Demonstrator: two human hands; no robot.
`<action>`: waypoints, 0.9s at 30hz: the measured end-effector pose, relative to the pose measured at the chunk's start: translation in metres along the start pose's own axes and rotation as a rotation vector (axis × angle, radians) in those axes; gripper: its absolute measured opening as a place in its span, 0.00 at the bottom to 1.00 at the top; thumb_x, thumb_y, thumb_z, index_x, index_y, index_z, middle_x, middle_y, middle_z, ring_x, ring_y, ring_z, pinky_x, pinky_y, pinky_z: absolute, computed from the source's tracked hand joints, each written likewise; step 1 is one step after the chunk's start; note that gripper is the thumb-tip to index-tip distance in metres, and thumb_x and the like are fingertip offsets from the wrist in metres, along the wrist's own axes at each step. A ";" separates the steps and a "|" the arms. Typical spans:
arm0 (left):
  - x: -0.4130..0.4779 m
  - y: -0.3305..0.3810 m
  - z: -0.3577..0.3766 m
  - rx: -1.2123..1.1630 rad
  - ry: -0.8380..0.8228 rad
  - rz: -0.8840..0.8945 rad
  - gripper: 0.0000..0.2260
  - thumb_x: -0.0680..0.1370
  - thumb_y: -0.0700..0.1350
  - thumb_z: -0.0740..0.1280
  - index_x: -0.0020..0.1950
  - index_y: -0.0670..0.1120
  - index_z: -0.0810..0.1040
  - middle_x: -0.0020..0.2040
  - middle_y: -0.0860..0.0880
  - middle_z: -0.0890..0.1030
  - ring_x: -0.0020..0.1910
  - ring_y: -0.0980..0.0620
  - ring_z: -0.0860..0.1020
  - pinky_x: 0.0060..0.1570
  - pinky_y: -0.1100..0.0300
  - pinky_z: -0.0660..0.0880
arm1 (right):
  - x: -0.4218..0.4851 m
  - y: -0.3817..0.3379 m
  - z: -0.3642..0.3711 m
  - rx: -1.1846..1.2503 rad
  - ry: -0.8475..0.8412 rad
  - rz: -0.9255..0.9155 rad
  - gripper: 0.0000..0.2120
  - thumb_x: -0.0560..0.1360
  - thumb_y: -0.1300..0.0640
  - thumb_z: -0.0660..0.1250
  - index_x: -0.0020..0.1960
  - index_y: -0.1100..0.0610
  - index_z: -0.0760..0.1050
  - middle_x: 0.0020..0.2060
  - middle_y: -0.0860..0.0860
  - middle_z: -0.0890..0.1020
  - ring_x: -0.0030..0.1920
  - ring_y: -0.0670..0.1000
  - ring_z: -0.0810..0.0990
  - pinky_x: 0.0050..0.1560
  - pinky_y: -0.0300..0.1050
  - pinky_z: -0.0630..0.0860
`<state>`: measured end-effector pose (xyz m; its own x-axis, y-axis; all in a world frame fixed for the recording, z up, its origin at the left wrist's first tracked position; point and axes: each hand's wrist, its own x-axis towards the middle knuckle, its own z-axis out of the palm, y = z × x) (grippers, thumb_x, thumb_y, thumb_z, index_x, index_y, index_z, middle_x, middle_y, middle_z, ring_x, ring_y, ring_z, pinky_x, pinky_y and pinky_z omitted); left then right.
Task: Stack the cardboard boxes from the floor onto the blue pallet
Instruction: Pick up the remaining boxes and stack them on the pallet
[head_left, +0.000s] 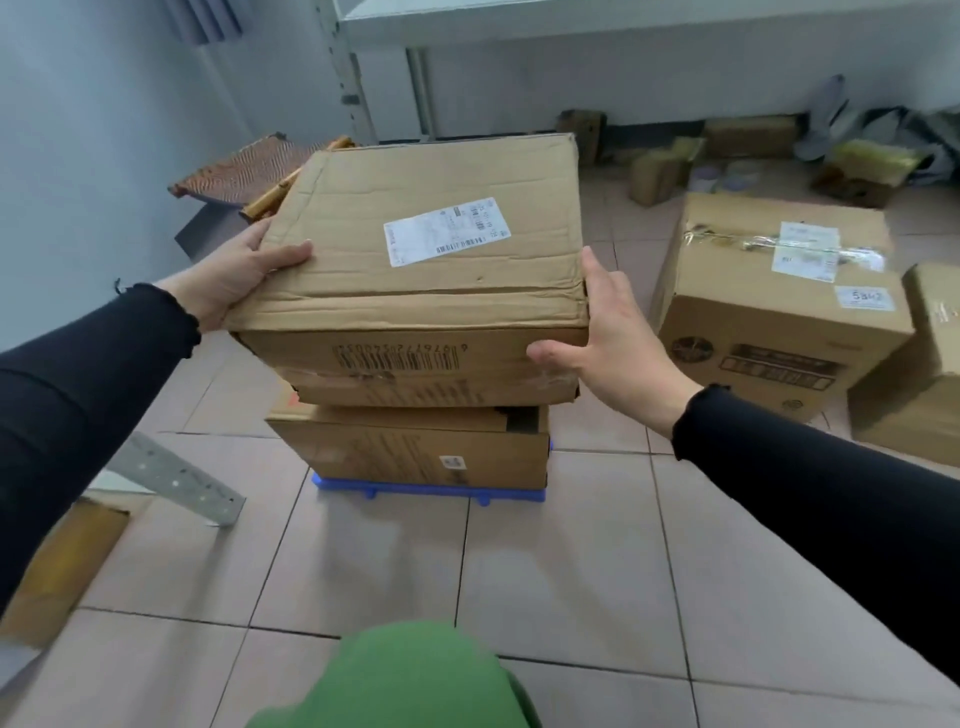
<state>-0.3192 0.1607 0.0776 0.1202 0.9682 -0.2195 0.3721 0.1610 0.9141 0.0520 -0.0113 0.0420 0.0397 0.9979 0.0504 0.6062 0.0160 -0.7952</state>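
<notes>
A worn cardboard box (426, 244) with a white shipping label tops a stack on the blue pallet (431, 491). Under it lie a thin box (431, 389) and a lower box (415, 452). My left hand (239, 275) grips the top box's left near corner, thumb on its lid. My right hand (613, 338) presses flat against its right side, thumb along the front face. The pallet shows only as a blue strip beneath the stack.
On the floor to the right stand a large taped box (779, 306) marked 5842 and another box (919, 374) at the edge. Smaller boxes and bags lie along the back wall. A metal bracket (176, 478) and flat cardboard (62, 566) lie at left.
</notes>
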 end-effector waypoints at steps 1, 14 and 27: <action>0.000 -0.003 -0.002 0.004 -0.008 -0.010 0.47 0.60 0.62 0.81 0.77 0.54 0.69 0.61 0.53 0.84 0.53 0.53 0.86 0.44 0.58 0.83 | 0.001 0.000 0.006 0.007 -0.005 0.001 0.54 0.75 0.52 0.77 0.86 0.54 0.42 0.74 0.52 0.64 0.67 0.43 0.63 0.70 0.38 0.59; 0.015 -0.027 -0.023 0.034 -0.022 -0.058 0.41 0.64 0.59 0.79 0.76 0.59 0.69 0.66 0.48 0.81 0.63 0.43 0.81 0.59 0.46 0.78 | 0.004 0.005 0.041 0.028 -0.014 0.008 0.51 0.74 0.52 0.77 0.86 0.52 0.48 0.72 0.50 0.66 0.70 0.48 0.71 0.74 0.47 0.68; 0.019 0.047 0.026 0.906 0.032 0.136 0.39 0.75 0.49 0.76 0.82 0.52 0.62 0.81 0.44 0.63 0.79 0.41 0.61 0.77 0.42 0.57 | 0.004 0.027 -0.021 -0.224 -0.010 -0.019 0.40 0.78 0.39 0.68 0.83 0.53 0.58 0.71 0.52 0.73 0.63 0.46 0.73 0.62 0.44 0.74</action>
<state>-0.2759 0.1820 0.1074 0.1952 0.9748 -0.1082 0.9378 -0.1532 0.3114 0.0854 -0.0080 0.0332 0.0191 0.9982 0.0574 0.7678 0.0221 -0.6403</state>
